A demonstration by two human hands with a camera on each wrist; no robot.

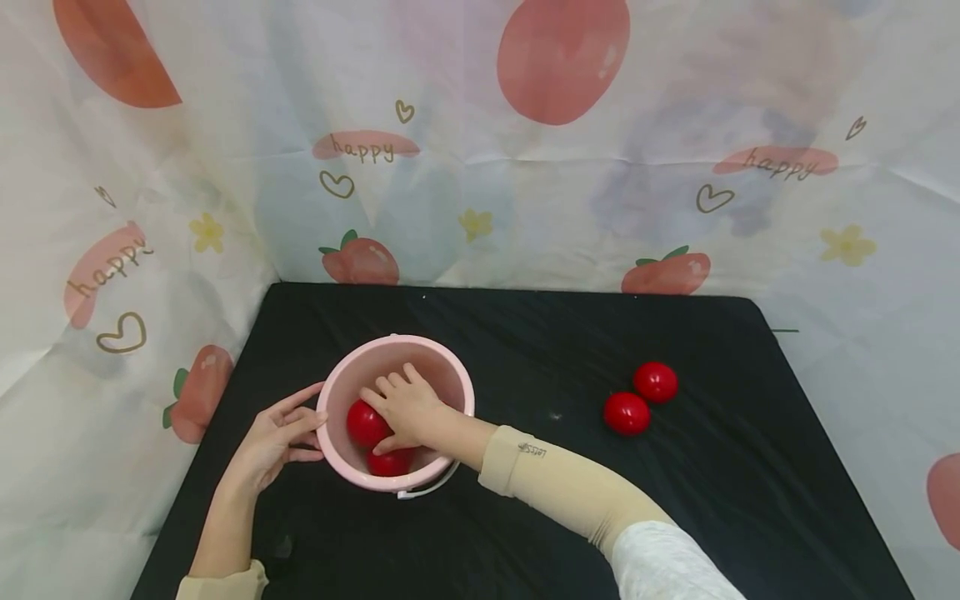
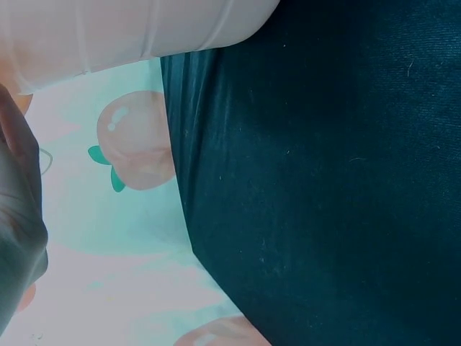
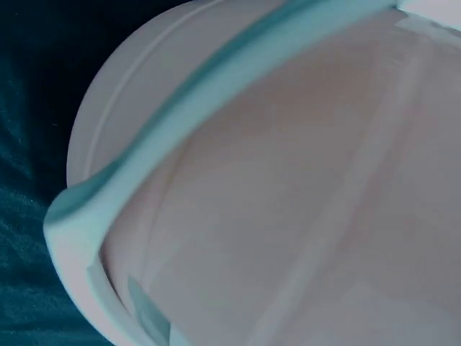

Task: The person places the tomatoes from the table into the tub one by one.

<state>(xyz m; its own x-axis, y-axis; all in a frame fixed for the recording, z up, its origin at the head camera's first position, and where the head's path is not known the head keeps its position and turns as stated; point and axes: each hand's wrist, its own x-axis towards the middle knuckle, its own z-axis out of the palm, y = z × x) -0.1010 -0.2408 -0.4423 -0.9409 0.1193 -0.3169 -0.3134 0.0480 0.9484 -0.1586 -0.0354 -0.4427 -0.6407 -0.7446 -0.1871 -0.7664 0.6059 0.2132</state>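
A pink bucket stands upright on the black-covered table. My left hand holds its left side, thumb at the rim and the other fingers spread along the outer wall. My right hand reaches inside over the right rim, fingers spread and fairly straight. Beside its palm and thumb lie a red ball and a second red ball, the latter partly covered. In the left wrist view, the bucket's wall is above the edge of my left hand. The right wrist view shows the bucket's outside, with my hand hidden.
Two more red balls, one nearer and one farther, sit close together on the right of the black tablecloth. A pale handle hangs at the bucket's near side. A fruit-printed curtain rises behind the table.
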